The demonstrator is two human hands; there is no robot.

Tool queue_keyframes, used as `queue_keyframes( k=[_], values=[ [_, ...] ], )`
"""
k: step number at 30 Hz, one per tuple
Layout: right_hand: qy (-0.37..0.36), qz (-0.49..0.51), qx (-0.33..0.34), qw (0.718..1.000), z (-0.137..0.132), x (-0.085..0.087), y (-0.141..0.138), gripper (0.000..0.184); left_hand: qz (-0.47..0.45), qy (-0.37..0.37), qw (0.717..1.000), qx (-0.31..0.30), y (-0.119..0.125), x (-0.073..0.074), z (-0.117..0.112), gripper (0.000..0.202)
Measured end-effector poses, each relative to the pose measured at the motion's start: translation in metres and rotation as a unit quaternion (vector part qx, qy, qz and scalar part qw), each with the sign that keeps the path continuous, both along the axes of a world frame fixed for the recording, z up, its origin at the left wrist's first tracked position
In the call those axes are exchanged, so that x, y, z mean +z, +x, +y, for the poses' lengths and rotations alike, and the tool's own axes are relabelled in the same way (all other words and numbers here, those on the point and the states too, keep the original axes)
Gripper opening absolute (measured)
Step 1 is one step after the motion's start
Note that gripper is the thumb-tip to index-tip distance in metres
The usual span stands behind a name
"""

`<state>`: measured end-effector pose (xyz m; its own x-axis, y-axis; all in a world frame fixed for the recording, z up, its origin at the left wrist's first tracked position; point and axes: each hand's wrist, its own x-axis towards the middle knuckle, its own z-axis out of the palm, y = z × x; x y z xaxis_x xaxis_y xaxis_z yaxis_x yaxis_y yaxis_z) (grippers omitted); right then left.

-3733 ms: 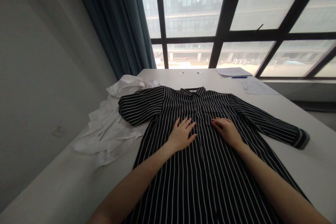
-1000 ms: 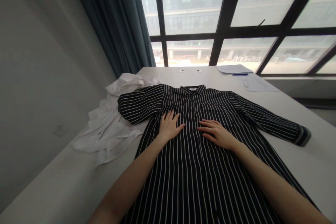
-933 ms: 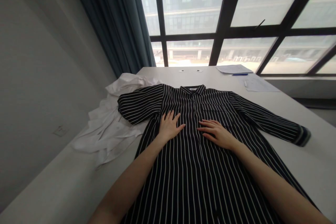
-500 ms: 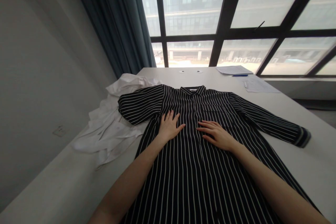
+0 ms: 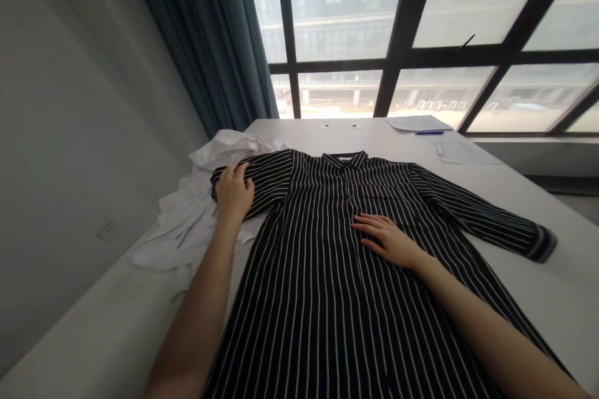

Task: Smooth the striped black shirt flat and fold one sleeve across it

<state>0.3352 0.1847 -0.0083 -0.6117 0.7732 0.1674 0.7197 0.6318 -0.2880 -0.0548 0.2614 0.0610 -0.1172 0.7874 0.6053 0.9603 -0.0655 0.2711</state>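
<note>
left hand [image 5: 234, 190] shifts out to the left sleeve [image 5: 271, 177] of the striped shirt [image 5: 299, 324]

the black-and-white striped shirt lies flat and face up across the tabletop [image 5: 116, 318], its collar [image 5: 344, 159] at the far end and its lower part running out of view at the near side. the left hand has just left the chest and now sits near the end of the left sleeve, curled down over the cloth; whether it pinches the fabric cannot be told from this view. the right hand [image 5: 386, 240] has stayed on the chest, open and flat, its fingertips pointing left, just below the chest pocket [image 5: 379, 196]. the hands, close together a moment ago, now stand well apart, leaving the left side of the chest uncovered. the right sleeve [image 5: 486, 218] stretches out to the right, with nothing touching its cuff [image 5: 541, 244]. a crumpled white garment [image 5: 178, 243] lies on the left, partly under the left sleeve. at the far end of the tabletop are sheets of paper [image 5: 418, 123] and a blue pen [image 5: 429, 133], with a dark curtain [image 5: 201, 43] and a large window [image 5: 341, 12] behind.
</note>
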Motion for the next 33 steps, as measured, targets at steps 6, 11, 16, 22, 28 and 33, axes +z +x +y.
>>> queue_keyframes(
  k=[6,11,16,22,28,33],
  values=[
    [0.006,0.007,0.0,1.0,0.001,-0.001,0.0,0.044,-0.125,-0.039,0.985,0.11,-0.058,-0.021,0.011,0.05],
    [0.007,0.006,0.001,1.0,0.001,-0.001,0.0,0.045,-0.192,-0.019,0.978,0.077,-0.072,-0.019,0.012,0.031],
    [0.008,0.01,-0.001,1.0,0.001,-0.001,0.0,0.045,-0.138,0.053,0.988,0.037,-0.061,0.006,0.003,0.017],
    [0.004,0.003,-0.003,1.0,0.0,-0.001,0.0,0.045,-0.056,0.079,0.995,-0.034,-0.017,0.039,-0.014,0.017],
    [0.003,0.004,-0.003,1.0,0.0,0.0,0.0,0.045,-0.147,-0.031,0.96,-0.238,0.056,0.047,-0.032,0.023],
    [0.012,0.018,-0.006,1.0,-0.001,-0.001,0.0,0.047,-0.23,-0.184,0.869,-0.397,0.081,0.033,-0.033,0.043]
  ],
)
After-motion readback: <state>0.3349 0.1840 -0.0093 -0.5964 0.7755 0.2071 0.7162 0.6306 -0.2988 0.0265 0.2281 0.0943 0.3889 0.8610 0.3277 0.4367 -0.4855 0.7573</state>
